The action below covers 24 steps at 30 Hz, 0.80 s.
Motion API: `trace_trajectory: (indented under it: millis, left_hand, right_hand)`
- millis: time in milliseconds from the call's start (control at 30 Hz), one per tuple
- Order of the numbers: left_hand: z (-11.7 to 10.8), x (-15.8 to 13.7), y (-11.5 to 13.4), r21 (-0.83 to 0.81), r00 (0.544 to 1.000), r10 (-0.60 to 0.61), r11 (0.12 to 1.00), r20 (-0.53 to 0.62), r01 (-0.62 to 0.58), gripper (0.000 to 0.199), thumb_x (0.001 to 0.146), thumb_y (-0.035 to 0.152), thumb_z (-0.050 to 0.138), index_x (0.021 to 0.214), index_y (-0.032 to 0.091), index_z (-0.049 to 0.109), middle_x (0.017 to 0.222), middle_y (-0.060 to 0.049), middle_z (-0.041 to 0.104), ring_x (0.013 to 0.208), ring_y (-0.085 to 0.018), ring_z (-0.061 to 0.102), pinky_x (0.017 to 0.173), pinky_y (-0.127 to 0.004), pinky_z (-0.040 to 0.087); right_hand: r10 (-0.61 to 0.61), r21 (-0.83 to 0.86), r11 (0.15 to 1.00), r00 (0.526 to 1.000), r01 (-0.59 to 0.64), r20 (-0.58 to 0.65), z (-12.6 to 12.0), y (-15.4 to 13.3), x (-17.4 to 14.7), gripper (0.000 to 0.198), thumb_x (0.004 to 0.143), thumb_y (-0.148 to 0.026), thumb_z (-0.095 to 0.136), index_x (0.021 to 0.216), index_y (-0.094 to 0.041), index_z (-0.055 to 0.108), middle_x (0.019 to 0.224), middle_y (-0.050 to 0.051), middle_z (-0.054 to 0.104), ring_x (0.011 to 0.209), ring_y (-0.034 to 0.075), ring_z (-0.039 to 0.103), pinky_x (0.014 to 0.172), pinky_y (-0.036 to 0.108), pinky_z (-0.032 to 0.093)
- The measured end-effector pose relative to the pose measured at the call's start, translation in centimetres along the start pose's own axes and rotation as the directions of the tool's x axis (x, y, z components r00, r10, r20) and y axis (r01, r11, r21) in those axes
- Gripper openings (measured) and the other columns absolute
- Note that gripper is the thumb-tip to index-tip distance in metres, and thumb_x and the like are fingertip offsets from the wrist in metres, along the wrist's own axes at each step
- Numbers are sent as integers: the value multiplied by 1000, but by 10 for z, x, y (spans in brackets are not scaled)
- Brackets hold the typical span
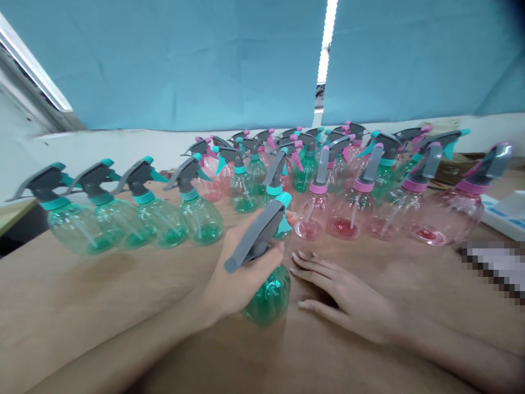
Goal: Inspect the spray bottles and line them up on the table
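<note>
A green see-through spray bottle [268, 298] with a grey and turquoise trigger head stands at the middle of the table. My left hand [241, 268] is wrapped round its neck just under the head, so the neck is hidden. To its right, my right hand [340, 290] lies palm down near the wood surface, fingers stretched toward the bottle and holding nothing. Beyond my right hand stands a row of pink spray bottles, the closest being a pink spray bottle [310, 227]. A green spray bottle [200, 221] is the nearest of those left of my left hand.
More green and pink spray bottles crowd the back of the wooden table [82, 306]. A white box [506, 213] and a blurred-out flat object [498, 268] lie at the right. Blue cloth [205, 65] hangs behind.
</note>
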<state>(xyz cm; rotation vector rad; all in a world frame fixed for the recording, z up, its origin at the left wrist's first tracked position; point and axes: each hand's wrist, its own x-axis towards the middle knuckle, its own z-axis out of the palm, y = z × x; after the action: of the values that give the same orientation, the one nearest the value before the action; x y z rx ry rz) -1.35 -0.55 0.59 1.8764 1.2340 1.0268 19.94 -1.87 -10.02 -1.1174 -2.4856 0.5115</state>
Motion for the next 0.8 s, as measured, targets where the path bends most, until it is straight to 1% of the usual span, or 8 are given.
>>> trace_trajectory:
  millis: [200,333,433,633,733,800]
  left_hand:
    - [1,1,-1,-22,1000,12,1000,1,-12,10,75,30,53,84,28,55,77,1,63,77,-23,65,66,-33,51]
    - [2,1,-2,-22,1000,25,999,16,-25,10,76,30,53,86,27,55,74,2,62,76,-23,65,69,-35,52]
    - [1,1,-2,-10,999,28,1000,19,-28,11,77,29,52,88,27,56,76,2,63,75,-22,65,70,-35,52]
    - [0,2,-3,-9,998,50,999,32,-50,20,80,31,52,98,27,60,76,2,63,69,-19,61,61,-30,47]
    - [-2,2,-3,-61,997,44,997,68,-40,28,81,28,55,107,27,62,77,2,63,69,-18,59,66,-31,48]
    - [-2,2,-4,-101,995,53,994,88,-44,33,80,25,55,112,28,62,85,2,65,72,-18,60,71,-32,49]
  right_hand:
    - [-5,-28,1000,1000,6,21,-1,1,0,60,94,-52,47,146,-22,39,153,7,37,141,25,32,115,49,28]
    - [0,-48,999,999,2,37,-2,0,1,59,95,-53,45,144,-20,42,153,7,36,141,24,31,116,48,28]
    - [1,-46,999,1000,1,31,-2,-1,1,59,95,-53,45,144,-20,42,153,7,37,141,24,31,116,48,29]
    - [-10,-68,998,1000,12,29,1,2,0,60,95,-53,44,145,-20,40,153,6,35,141,23,31,116,47,29]
    - [-18,-75,997,1000,19,14,3,4,0,60,95,-53,45,145,-21,39,153,5,35,141,23,31,116,47,28]
    - [-19,-71,997,1000,20,8,4,5,-1,59,95,-52,45,145,-21,40,153,5,35,141,24,31,116,47,28]
